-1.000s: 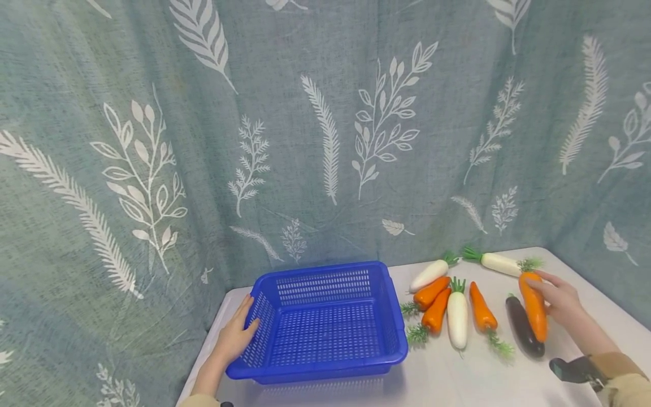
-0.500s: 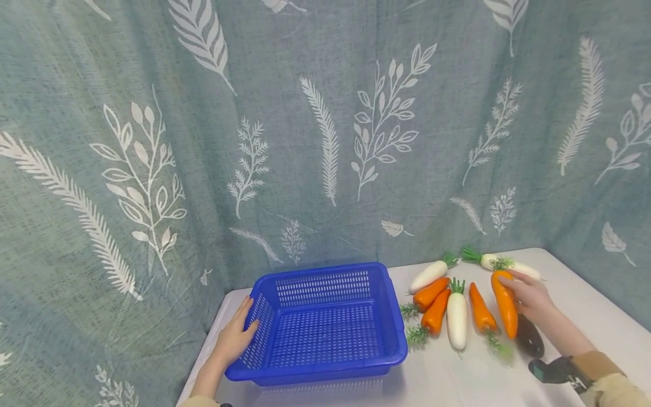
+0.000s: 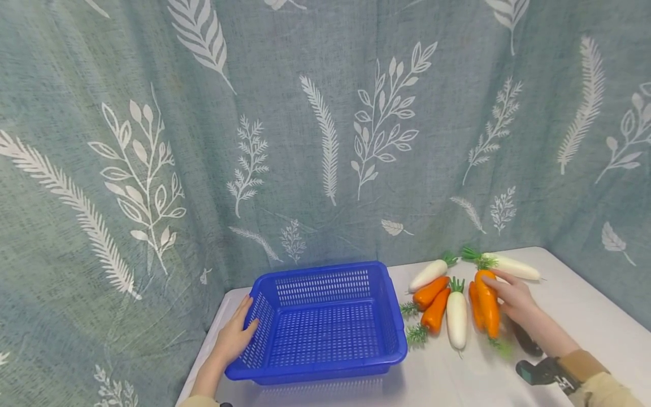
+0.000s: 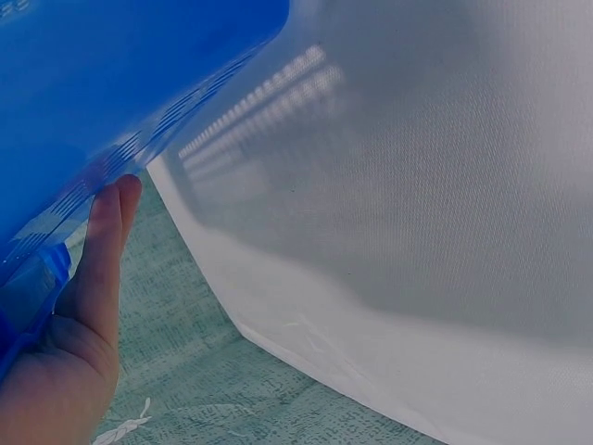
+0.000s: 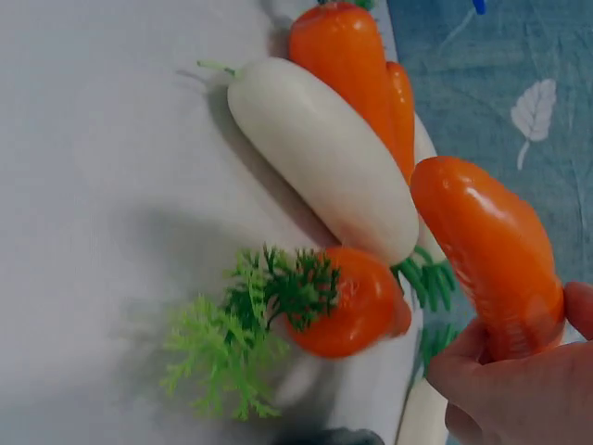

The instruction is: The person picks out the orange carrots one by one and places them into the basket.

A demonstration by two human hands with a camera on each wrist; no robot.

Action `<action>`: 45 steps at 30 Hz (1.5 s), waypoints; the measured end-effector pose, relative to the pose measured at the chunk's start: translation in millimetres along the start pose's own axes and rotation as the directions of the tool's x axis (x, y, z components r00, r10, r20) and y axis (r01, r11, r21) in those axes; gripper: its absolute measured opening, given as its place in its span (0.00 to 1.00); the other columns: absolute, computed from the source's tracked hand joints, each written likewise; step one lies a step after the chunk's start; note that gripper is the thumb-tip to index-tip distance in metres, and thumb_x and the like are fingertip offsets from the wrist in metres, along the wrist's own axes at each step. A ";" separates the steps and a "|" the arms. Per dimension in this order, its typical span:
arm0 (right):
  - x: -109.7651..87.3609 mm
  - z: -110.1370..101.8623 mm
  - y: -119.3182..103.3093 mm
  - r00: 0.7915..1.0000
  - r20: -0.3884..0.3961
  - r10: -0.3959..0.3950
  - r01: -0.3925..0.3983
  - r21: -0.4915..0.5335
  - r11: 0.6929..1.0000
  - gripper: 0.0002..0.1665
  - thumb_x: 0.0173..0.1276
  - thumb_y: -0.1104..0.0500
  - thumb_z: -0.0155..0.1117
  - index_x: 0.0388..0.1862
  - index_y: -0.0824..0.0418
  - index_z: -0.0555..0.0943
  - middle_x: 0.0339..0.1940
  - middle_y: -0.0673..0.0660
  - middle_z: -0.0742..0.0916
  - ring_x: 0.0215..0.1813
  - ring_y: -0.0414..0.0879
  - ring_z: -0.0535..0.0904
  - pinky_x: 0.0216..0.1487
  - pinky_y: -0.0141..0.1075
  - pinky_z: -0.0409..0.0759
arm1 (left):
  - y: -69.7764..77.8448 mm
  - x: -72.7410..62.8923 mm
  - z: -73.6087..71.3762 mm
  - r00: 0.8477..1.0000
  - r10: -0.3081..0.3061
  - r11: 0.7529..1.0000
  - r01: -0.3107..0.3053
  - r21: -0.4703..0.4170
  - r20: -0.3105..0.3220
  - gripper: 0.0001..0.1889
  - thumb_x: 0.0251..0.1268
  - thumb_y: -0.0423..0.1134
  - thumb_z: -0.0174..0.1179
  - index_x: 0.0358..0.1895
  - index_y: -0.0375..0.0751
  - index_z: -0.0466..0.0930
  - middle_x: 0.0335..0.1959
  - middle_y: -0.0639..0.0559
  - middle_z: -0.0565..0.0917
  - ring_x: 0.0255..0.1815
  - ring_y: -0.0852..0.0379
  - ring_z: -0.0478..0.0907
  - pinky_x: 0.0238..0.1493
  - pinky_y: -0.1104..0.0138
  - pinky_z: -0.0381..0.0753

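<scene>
My left hand grips the left rim of a blue perforated plastic basket, its fingers along the outer wall in the left wrist view. Nothing lies in the basket. At the right, my right hand holds an orange carrot between thumb and fingers, leafy end away from me. This carrot hangs over another carrot on the table and partly covers it. The right wrist view shows the held carrot raised, with the lower carrot's round top and green leaves beneath. A dark eggplant lies partly hidden under my right forearm.
Left of the held carrot lie a white radish and two carrots side by side, one of them a front carrot. Behind are another white radish and a far radish. A patterned green curtain hangs behind the white table.
My right hand has carried the carrot leftward, from above the eggplant to over the carrot lying beside the middle radish. My left hand and the basket have stayed in place.
</scene>
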State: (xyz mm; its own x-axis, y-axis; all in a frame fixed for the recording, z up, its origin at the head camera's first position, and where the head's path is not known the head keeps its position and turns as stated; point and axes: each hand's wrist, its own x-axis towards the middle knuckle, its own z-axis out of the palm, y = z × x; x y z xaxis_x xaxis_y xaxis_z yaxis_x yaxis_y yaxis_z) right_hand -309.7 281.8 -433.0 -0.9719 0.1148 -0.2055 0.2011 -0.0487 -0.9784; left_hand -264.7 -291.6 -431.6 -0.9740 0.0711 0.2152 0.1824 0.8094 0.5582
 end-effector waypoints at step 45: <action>-39.1 150.3 -25.0 0.977 0.210 0.030 -0.093 0.299 0.950 0.40 0.76 0.58 0.53 0.78 0.68 0.48 0.51 0.57 0.78 0.42 0.42 0.79 0.53 0.45 0.76 | -2.1 0.6 0.5 1.000 0.017 1.000 -0.017 -0.005 -0.005 0.29 0.72 0.33 0.51 0.71 0.22 0.55 0.74 0.28 0.53 0.71 0.28 0.55 0.65 0.36 0.59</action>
State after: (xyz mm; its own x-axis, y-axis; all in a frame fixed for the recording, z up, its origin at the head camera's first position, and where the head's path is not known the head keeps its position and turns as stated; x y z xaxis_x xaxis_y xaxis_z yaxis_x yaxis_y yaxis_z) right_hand -295.1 129.4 -396.8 -0.9696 -0.0975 -0.2246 0.2447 -0.3533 -0.9029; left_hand -265.7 -293.0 -433.0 -0.9701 0.0824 0.2284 0.1998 0.8054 0.5581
